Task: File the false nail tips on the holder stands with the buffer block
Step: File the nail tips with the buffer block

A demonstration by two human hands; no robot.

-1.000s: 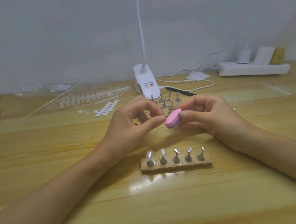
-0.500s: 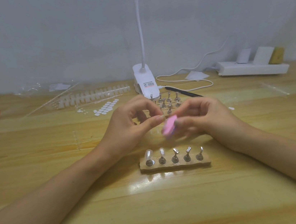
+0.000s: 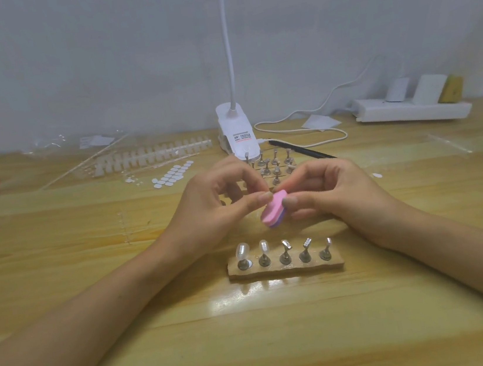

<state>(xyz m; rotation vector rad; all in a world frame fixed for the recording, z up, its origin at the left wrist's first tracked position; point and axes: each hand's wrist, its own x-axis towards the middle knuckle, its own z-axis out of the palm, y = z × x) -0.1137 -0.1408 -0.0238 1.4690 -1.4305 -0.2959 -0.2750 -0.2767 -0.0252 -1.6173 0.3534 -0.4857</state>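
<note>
- The right hand (image 3: 334,195) pinches the buffer block (image 3: 272,215), pink face up over a purple layer, between thumb and curled fingers. The block is tilted and held clear of the wooden table (image 3: 255,340), at the centre of the scene.
- The left hand (image 3: 215,204) is curled, its thumb and forefinger closed together at the block's upper edge. What they hold, if anything, is too small to tell.
- At 6 o'clock from the block, nearest the camera, a cork-coloured base (image 3: 285,268) carries five metal holder stands (image 3: 285,257) in a row.
- The two stands at the left end bear pale false nail tips (image 3: 242,251).
- At 12 o'clock, just behind the hands, a second cluster of stands (image 3: 275,166) is partly hidden by the fingers.
- At 10 o'clock lie white oval tabs (image 3: 173,173) and, beyond them, a long rack of clear nail tips (image 3: 150,156).
- Farther at 12 o'clock stands a white clip lamp (image 3: 237,134), its neck rising out of view.
- A black pen (image 3: 303,151) lies at 1 o'clock.
- A white power strip (image 3: 412,112) sits against the wall at 2 o'clock.
</note>
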